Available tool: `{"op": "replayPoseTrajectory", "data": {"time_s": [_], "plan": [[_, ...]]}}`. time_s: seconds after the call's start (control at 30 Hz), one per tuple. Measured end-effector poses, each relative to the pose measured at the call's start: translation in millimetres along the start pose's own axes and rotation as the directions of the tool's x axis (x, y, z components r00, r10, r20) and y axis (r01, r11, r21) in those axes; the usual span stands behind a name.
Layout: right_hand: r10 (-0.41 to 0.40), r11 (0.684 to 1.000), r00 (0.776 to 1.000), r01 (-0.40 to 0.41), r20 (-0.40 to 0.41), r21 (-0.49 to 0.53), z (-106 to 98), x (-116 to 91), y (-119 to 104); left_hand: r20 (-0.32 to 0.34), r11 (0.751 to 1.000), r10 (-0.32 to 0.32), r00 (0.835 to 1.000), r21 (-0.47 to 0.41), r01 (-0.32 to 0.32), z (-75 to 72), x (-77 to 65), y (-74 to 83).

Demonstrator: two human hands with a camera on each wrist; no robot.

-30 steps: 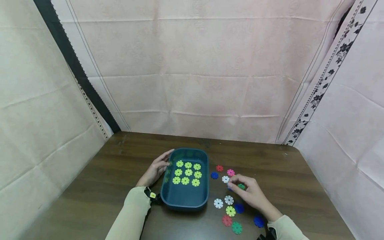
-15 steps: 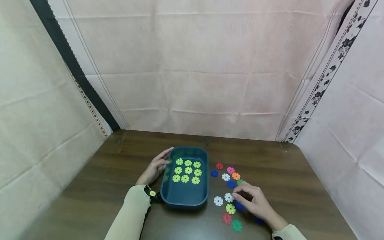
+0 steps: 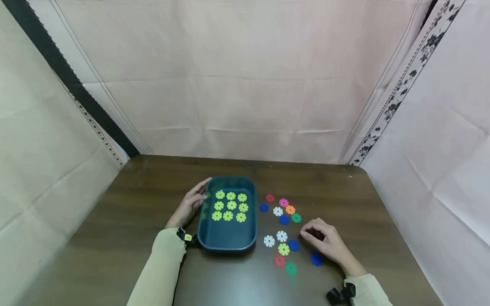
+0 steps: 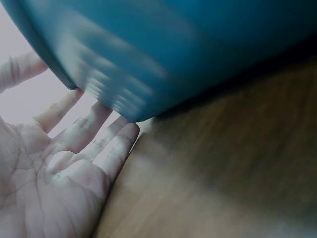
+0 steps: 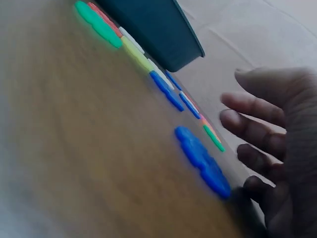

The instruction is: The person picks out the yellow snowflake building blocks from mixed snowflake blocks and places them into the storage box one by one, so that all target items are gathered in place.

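A dark teal tray (image 3: 227,238) stands on the table, with several yellow-green flower-shaped discs (image 3: 231,205) in rows on its bottom. My left hand (image 3: 189,206) holds it at the left side, the thumb at the rim and the fingers (image 4: 116,148) against the outer wall. My right hand (image 3: 325,240) hovers at the right, fingers loosely bent, holding nothing. Nearest to it are a blue disc (image 5: 203,163) and another blue disc (image 3: 293,245). Left of this hand lie a white disc (image 3: 281,236), a yellow-green disc (image 3: 283,249) and a green disc (image 3: 291,268).
Between tray and right hand, a farther cluster holds a red disc (image 3: 269,198), a pink disc (image 3: 283,202), an orange disc (image 3: 290,210) and a green disc (image 3: 296,218). Pale cloth walls (image 3: 237,106) enclose the wooden table (image 3: 160,187) behind and at both sides.
My right hand has drawn back from the far cluster, toward me and to the right, uncovering the orange and green discs. The left hand keeps its place at the tray. The head view has shifted.
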State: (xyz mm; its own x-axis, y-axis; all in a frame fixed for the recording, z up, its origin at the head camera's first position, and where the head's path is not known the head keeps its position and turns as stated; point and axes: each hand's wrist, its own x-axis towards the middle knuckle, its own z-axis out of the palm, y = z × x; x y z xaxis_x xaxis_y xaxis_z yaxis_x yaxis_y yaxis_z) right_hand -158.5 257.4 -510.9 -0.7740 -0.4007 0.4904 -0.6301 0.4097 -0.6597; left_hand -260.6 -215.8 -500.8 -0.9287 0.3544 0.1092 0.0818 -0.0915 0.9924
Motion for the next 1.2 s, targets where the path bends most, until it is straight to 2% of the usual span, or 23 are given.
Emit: {"op": "replayPoseTrajectory", "data": {"time_s": [0.2,0.37,0.47,0.73,0.9,1.1,1.2], "plan": [[-0.033,0.996,0.994,0.041,0.101,-0.077,-10,21,5,0.010,0.998,0.059,0.998,-0.014,-0.059,-5.1,16.3,13.8],[-0.039,0.994,0.992,0.050,0.118,-0.093,-15,33,5,-0.011,0.998,0.067,0.998,-0.008,-0.067,-6.5,22.1,21.9],[-0.036,0.996,0.992,0.046,0.124,-0.079,-16,33,3,-0.011,0.998,0.057,0.998,-0.010,-0.057,-6.3,23.5,21.1],[-0.079,0.990,0.981,0.098,0.179,-0.097,6,21,-5,0.021,0.999,0.045,0.999,-0.014,-0.044,-2.7,20.6,8.1],[-0.101,0.982,0.975,0.130,0.199,-0.136,22,15,-9,0.023,1.000,0.022,1.000,-0.012,-0.021,-2.9,13.6,0.9],[-0.095,0.978,0.974,0.130,0.206,-0.162,33,7,-13,0.009,1.000,-0.001,1.000,0.014,0.001,-4.8,1.6,1.1],[-0.103,0.974,0.974,0.139,0.200,-0.178,33,2,-15,0.023,1.000,-0.008,1.000,0.026,0.008,-3.1,0.7,3.3]]}}
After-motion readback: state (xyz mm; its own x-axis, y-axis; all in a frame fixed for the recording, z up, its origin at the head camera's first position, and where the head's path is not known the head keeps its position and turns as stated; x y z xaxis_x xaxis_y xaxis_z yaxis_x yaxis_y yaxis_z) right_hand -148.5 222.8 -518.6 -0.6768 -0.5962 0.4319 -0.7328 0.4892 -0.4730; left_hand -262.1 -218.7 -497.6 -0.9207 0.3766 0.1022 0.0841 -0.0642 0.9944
